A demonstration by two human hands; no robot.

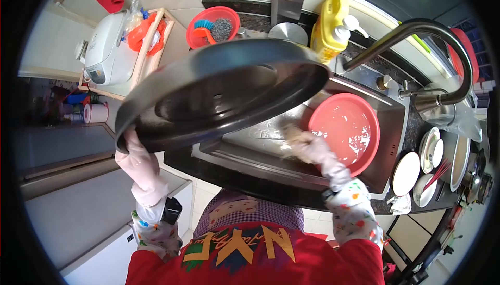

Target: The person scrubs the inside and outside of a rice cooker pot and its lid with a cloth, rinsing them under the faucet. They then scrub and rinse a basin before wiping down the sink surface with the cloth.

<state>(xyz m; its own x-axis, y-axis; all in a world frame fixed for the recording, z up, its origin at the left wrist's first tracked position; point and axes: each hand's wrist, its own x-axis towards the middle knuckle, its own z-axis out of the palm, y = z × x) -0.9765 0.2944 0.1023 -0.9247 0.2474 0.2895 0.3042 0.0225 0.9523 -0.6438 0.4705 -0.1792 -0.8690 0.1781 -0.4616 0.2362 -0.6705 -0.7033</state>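
Observation:
My left hand (136,155), in a pink rubber glove, grips the rim of a large black pan (219,89) and holds it tilted over the steel sink (260,144), its underside facing me. My right hand (312,148), also gloved, holds a soapy cloth (292,138) just below the pan's lower edge. A red basin (348,128) with suds stands in the sink to the right of that hand.
A dark curved faucet (437,45) arches over the sink's right side. A yellow soap bottle (329,24), a red bowl with scrubbers (213,24) and a white rice cooker (107,48) stand behind. White plates and bowls (422,170) lie on the right counter.

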